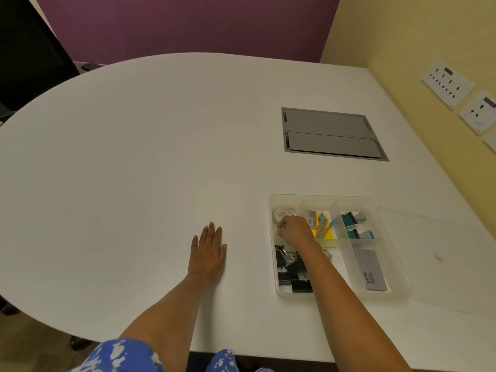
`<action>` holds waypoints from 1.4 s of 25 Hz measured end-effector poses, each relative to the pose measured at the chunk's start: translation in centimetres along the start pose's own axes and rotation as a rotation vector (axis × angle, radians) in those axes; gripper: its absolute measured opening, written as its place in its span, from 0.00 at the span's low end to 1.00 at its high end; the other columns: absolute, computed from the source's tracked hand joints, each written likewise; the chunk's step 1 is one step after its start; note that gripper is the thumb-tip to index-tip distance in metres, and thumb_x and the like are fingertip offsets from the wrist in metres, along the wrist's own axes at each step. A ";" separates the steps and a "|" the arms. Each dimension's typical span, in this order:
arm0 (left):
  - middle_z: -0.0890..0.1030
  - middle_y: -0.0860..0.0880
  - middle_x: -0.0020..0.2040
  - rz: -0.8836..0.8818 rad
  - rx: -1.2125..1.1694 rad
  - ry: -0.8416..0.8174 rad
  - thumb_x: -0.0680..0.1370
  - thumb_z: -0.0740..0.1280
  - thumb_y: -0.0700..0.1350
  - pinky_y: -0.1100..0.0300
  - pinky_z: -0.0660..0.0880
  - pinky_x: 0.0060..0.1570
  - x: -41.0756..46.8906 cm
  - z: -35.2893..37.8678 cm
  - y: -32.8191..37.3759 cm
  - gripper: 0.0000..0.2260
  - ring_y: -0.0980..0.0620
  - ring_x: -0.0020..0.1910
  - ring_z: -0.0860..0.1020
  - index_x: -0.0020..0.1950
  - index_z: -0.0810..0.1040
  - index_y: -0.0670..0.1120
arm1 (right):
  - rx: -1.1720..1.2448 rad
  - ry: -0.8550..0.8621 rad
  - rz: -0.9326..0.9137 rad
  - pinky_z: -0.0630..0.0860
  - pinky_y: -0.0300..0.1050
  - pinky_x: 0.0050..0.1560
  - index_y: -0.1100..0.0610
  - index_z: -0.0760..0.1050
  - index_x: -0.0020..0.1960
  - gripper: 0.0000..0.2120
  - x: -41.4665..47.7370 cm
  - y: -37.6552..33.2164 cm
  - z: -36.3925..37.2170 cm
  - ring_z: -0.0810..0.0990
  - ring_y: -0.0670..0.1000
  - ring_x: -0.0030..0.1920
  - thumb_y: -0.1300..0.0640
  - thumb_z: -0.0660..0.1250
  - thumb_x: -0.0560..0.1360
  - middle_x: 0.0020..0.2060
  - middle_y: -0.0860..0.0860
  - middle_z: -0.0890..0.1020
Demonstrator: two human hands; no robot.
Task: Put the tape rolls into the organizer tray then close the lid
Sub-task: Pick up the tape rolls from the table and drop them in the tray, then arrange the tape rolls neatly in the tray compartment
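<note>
Tape roll (284,212) sits just beyond right hand (294,230) fingers in organizer tray (397,275) far-left compartment, fingers curled, can't tell if pinching a 2nd roll; left hand (208,253) fingers flat on tabletop (134,170); risk: clear lid (434,251) jams on proud items.

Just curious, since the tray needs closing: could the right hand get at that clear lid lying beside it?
Probably yes. The lid lies flat on the table right of the tray, nothing on it; the right hand is inside the tray nearby.

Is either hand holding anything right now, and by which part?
Left hand: nothing, flat on the table. Right hand, in the tray by a tape roll: can't tell.
</note>
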State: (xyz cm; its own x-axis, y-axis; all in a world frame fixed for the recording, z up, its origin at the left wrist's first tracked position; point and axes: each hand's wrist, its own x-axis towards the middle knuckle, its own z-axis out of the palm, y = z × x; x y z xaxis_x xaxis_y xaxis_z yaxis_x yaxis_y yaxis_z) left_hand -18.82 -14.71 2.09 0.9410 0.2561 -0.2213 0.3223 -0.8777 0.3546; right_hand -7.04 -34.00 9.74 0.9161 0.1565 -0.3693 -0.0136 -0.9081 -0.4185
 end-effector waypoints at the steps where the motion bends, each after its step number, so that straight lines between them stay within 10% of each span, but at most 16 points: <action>1: 0.44 0.48 0.80 -0.002 0.001 -0.005 0.84 0.47 0.49 0.51 0.41 0.77 0.0 0.0 0.1 0.24 0.51 0.79 0.43 0.79 0.46 0.48 | -0.009 -0.009 0.000 0.76 0.48 0.59 0.61 0.79 0.59 0.12 0.0 0.0 0.1 0.78 0.57 0.60 0.63 0.65 0.76 0.59 0.59 0.80; 18: 0.48 0.49 0.80 0.072 -0.006 -0.090 0.84 0.48 0.50 0.51 0.47 0.77 0.9 -1.5 -0.8 0.23 0.51 0.79 0.48 0.78 0.52 0.47 | 0.057 0.098 0.038 0.75 0.48 0.58 0.62 0.79 0.58 0.11 0.2 -0.1 0.8 0.78 0.58 0.59 0.64 0.63 0.77 0.58 0.59 0.80; 35: 0.82 0.47 0.60 0.221 -0.287 0.234 0.80 0.58 0.40 0.54 0.72 0.59 4.8 -5.1 11.7 0.13 0.47 0.56 0.80 0.60 0.79 0.46 | 0.120 0.375 -0.024 0.76 0.47 0.52 0.62 0.78 0.57 0.11 0.1 3.8 -3.3 0.79 0.57 0.55 0.65 0.62 0.77 0.55 0.59 0.80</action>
State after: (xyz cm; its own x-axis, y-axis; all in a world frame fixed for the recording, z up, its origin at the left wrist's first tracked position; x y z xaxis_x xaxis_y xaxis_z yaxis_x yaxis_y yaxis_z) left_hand -9.95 -21.70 9.82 0.9781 0.1881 0.0888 0.0945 -0.7819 0.6162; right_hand -5.62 -38.72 10.87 0.9992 0.0038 -0.0391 -0.0174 -0.8504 -0.5259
